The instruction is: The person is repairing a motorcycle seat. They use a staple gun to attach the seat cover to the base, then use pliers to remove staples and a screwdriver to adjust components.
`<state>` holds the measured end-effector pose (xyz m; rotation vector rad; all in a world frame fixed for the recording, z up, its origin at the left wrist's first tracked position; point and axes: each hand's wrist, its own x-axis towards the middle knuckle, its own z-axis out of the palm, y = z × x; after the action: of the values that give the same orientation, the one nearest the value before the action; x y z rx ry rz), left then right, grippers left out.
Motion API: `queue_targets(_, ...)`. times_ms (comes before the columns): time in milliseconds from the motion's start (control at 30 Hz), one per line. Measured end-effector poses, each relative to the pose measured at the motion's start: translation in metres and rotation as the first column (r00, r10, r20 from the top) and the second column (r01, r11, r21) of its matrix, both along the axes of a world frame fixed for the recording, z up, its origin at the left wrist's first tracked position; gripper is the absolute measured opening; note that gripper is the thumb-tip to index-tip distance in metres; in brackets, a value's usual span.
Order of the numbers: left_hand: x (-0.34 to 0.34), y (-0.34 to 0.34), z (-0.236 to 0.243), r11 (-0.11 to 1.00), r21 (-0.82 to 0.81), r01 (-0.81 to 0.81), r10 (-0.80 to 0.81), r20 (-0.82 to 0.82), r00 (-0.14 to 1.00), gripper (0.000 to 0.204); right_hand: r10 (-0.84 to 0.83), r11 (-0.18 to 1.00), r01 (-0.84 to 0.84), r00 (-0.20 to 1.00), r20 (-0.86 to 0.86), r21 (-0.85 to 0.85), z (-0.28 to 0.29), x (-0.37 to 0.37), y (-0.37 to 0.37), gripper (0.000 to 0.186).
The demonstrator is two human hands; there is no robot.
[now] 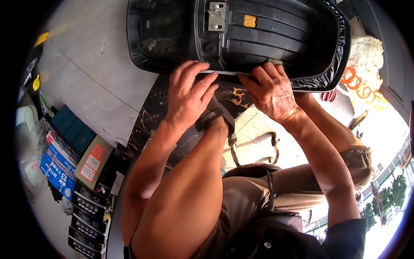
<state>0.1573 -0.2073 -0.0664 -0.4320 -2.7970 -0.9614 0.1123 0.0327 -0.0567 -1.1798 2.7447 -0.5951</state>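
A black vehicle seat (267,43), probably from a scooter or motorcycle, lies underside up in front of me. Its base carries a metal hinge plate (216,16) and a small yellow patch (250,20). Along the near rim, the black seat cover (318,82) folds over the edge, gathered and wrinkled at the right end. My left hand (187,93) pinches this cover edge near the middle, fingers bent over the rim. Further right, my right hand (272,93) grips the same edge, fingertips inside the rim. A pale strip (224,72) shows between both hands.
Stacked boxes (88,220) and a blue package (58,168) stand at the left. A dark, worn surface (161,101) lies below the seat. An orange coiled hose (364,90) hangs at the right beside a plastic-wrapped bundle (366,56). My bare knee is close under the left hand.
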Motion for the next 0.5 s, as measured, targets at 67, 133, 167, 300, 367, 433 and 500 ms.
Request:
queue_targets(67,0.017,0.003,0.022,0.835,0.295,-0.465,0.322,0.423,0.847,0.02,0.0,1.0,0.0,1.0,0.027,-0.007,0.002,-0.003,-0.001,0.034)
queue_targets(133,0.028,-0.004,0.039,0.443,0.193,-0.875,0.091,0.962,0.258,0.05,-0.001,1.0,0.001,1.0,0.021,-0.016,0.0,-0.002,-0.002,0.035)
queue_targets(167,0.022,-0.004,0.047,0.508,0.125,-0.853,-0.072,0.992,0.102,0.06,-0.001,1.0,0.001,1.0,0.018,-0.018,-0.001,-0.001,-0.002,0.035)
queue_targets(300,0.005,0.026,0.016,0.243,0.157,-0.957,-0.276,0.957,0.087,0.051,0.005,0.999,-0.005,1.0,0.003,-0.036,-0.003,0.003,-0.001,0.029)
queue_targets(367,-0.005,0.045,0.0,0.017,0.194,-0.981,-0.338,0.924,0.177,0.041,0.021,0.999,-0.022,0.999,-0.033,-0.05,-0.003,0.001,-0.001,0.025)
queue_targets(433,0.007,0.046,-0.013,-0.038,0.218,-0.975,-0.3,0.928,0.219,0.029,0.05,0.995,-0.057,0.995,-0.083,-0.085,-0.004,-0.003,0.002,0.022)
queue_targets(500,0.002,0.053,-0.004,-0.076,0.278,-0.958,-0.224,0.931,0.288,0.028,0.073,0.991,-0.082,0.993,-0.089,-0.11,0.0,-0.007,0.001,0.021)
